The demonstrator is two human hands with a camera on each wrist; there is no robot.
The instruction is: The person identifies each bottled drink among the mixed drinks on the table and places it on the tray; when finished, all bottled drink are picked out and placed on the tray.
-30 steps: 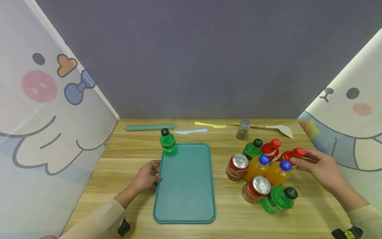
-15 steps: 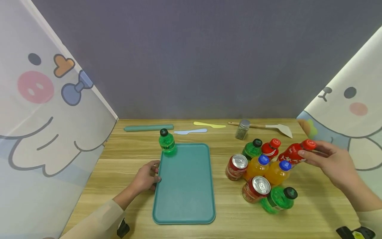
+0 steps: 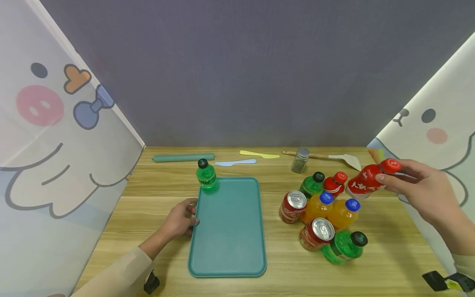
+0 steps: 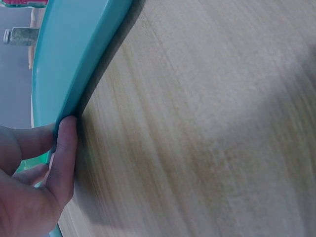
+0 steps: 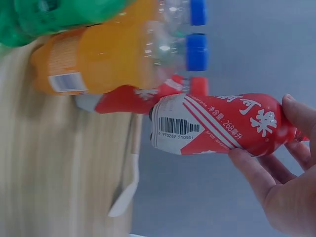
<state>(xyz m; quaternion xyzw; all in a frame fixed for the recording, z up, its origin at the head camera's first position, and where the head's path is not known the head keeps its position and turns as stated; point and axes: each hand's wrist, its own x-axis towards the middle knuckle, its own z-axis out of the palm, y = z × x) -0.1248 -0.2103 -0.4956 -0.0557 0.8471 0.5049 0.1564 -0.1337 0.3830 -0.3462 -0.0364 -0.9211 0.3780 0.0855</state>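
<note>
My right hand grips a small red cola bottle near its red cap, thumb on one side and fingers on the other. The bottle is tilted and raised above the table; its barcode label shows in the right wrist view. My left hand holds the left rim of the teal tray. Thumb and finger meet at that rim in the left wrist view. A green bottle with a black cap stands at the tray's far left corner. Another red bottle stands just left of the raised one.
Orange-drink bottles with blue caps, red cans and green bottles cluster right of the tray. Along the back lie a teal roll, blue and yellow knives, a spice jar and a spatula.
My right hand has lifted the red cola bottle up and to the right, out of the cluster. My left hand stays at the tray's rim.
</note>
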